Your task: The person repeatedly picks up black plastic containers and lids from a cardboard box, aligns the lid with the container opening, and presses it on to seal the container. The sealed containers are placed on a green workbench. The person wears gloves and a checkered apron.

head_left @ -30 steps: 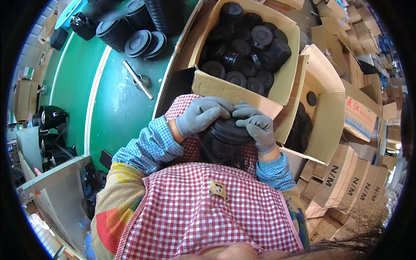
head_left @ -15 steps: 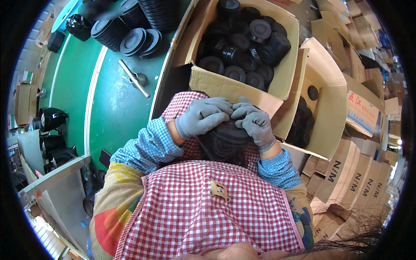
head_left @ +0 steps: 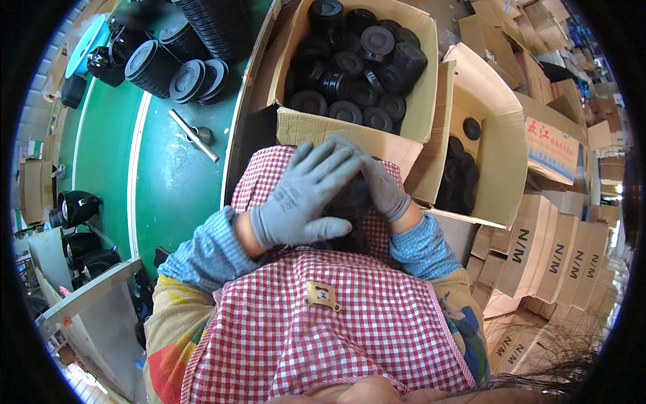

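Over my lap is a dark, round black plastic piece (head_left: pixel 354 202), mostly hidden beneath my gloved hands. My left hand (head_left: pixel 306 195), in a grey glove, lies flat across its top with the fingers stretched out. From the right, my right hand (head_left: pixel 385 187), gloved alike, cups the piece's far right side; its fingertips are partly covered by the left hand. Just beyond my hands stands an open cardboard box (head_left: pixel 350 128) filled with round black caps (head_left: pixel 345 111). A second open box (head_left: pixel 501 168) at the right holds more black discs (head_left: pixel 459 176).
On the green table (head_left: pixel 175 175) at the left lie a metal bar (head_left: pixel 194 136) and stacks of black lids (head_left: pixel 187 81). Black pots (head_left: pixel 79 207) stand at the far left beside a metal frame (head_left: pixel 91 283). Stacked cartons (head_left: pixel 528 249) fill the right side.
My left hand has gone from bent fingers at the piece's rim to lying flat across it. The right hand has shifted left, closer to the left one. The view has moved slightly.
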`<action>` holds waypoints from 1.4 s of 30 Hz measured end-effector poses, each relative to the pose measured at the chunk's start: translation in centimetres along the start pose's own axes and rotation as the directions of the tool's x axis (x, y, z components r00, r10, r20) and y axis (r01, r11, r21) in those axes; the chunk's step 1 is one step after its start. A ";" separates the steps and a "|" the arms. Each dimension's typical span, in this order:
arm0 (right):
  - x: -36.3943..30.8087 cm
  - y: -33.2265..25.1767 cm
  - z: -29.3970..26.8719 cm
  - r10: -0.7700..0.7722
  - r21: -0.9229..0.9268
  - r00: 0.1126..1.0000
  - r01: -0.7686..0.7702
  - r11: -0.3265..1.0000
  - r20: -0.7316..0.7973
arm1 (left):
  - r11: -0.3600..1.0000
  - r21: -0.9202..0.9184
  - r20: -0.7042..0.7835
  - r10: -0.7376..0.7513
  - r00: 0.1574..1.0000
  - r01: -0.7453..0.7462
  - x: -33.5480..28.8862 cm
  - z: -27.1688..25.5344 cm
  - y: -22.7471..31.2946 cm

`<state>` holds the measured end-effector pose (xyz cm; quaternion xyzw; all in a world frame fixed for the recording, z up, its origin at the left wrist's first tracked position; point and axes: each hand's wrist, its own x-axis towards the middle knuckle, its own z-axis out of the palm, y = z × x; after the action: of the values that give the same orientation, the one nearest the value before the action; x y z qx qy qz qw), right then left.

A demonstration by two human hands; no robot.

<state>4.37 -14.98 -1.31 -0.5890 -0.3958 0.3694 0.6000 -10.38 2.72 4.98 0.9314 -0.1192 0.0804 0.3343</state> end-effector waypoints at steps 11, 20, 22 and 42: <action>-2.2 -5.3 1.2 -0.369 -0.534 0.902 0.431 0.727 0.224 | 0.957 0.153 -0.131 -0.226 0.965 0.245 -0.9 2.4 -7.4; -2.1 -5.6 0.2 -0.280 -0.606 0.931 0.366 0.706 0.236 | 0.946 0.109 -0.008 -0.307 0.952 0.306 -0.5 1.6 -7.3; -1.6 -3.7 -1.6 -0.161 -0.662 0.986 0.142 0.736 0.033 | 0.996 -0.011 0.028 -0.091 0.995 0.091 0.7 0.5 -2.9; 4.7 -4.8 0.2 -0.274 -0.548 0.773 0.609 0.574 0.572 | 0.944 0.023 0.573 -0.283 0.769 0.329 10.7 1.8 -8.8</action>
<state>5.99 -10.81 3.67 -0.5545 -0.7641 0.1401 0.2984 2.48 6.40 0.76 0.9056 -0.0631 -0.2610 0.3283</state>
